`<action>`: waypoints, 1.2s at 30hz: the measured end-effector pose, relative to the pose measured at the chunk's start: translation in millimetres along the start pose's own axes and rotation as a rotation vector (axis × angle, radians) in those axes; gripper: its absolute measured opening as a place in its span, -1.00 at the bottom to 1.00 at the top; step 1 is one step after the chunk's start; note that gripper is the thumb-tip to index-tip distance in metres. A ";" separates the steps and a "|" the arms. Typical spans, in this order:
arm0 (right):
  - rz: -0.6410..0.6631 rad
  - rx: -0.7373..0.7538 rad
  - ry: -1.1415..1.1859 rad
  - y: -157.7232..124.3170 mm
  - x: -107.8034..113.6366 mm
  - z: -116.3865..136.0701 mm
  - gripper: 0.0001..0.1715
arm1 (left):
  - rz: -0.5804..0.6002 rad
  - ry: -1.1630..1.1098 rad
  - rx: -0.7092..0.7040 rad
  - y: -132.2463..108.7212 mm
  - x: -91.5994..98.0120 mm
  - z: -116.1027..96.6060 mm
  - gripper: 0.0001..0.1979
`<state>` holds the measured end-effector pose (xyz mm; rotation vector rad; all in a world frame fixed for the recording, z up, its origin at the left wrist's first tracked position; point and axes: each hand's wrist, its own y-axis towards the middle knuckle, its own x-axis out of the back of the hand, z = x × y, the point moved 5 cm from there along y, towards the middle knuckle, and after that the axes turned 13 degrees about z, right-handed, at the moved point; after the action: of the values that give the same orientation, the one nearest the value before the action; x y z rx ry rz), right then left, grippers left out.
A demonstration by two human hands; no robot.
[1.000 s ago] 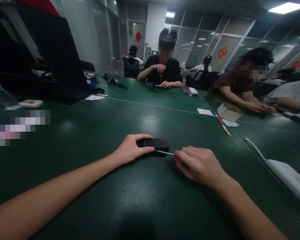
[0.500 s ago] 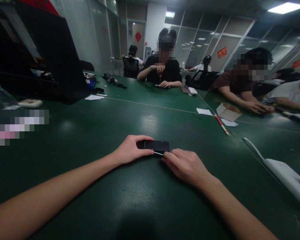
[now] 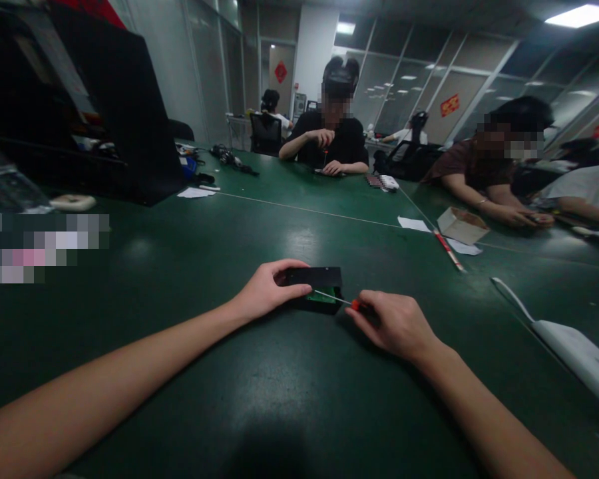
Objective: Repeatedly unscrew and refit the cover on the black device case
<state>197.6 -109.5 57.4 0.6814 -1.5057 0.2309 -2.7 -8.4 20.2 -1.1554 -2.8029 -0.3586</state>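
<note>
A small black box (image 3: 315,275) stands on the green tabletop in front of me, its lid tilted up along the near side. Inside, a green circuit board (image 3: 324,295) shows through the gap. My left hand (image 3: 274,286) grips the box at its left end, fingers behind and thumb along the front. Closed around the red handle of a thin screwdriver (image 3: 333,298), my right hand (image 3: 394,322) is at the right of the box. The metal shaft points left, across the gap, with its tip near my left thumb. Whether the tip touches the lid I cannot tell.
A white power strip (image 3: 574,359) with a cable lies at right. Beyond are a small open carton (image 3: 462,225), a red-and-white stick (image 3: 448,251) and paper. A large black panel (image 3: 124,106) stands at left. Several people sit around the table, one directly opposite.
The lid has lifted, exposing the green board. My right hand has moved right, away from the box, so more of the screwdriver shaft and its red handle show.
</note>
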 end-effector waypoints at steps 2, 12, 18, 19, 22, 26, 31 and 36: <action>-0.037 -0.127 0.063 -5.6 3.7 -15.1 -0.69 | -0.087 -0.129 -0.001 0.8 5.8 2.8 -0.50; 0.111 -0.443 0.073 -1.9 -9.5 -35.7 -0.71 | -0.192 -0.666 0.012 5.8 15.2 12.5 -0.60; 0.025 -0.193 0.187 10.2 -10.2 -2.2 -0.20 | -0.153 -0.760 0.022 7.5 9.9 14.7 -0.65; 0.029 -0.192 0.233 12.8 -13.8 3.0 -0.14 | -0.150 -0.773 0.022 7.6 9.1 14.3 -0.65; 0.061 -0.250 0.397 18.6 -25.1 12.9 -0.28 | -0.132 -0.820 0.024 7.5 6.9 11.9 -0.64; 0.011 -0.380 0.777 13.7 -30.4 7.2 -0.52 | -0.113 -0.890 0.036 6.0 5.7 8.3 -0.66; -0.274 -0.469 1.392 -1.6 -27.3 -16.6 -0.53 | -0.032 -0.991 0.037 3.2 -2.2 3.0 -0.68; -0.313 -0.499 1.896 -4.6 -24.6 -20.1 -0.64 | 0.107 -1.125 0.089 -4.1 -23.2 -5.6 -0.66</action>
<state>214.8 -95.7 34.0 0.0609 0.3833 0.1380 10.9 -28.4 21.0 -1.9007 -3.4947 0.6400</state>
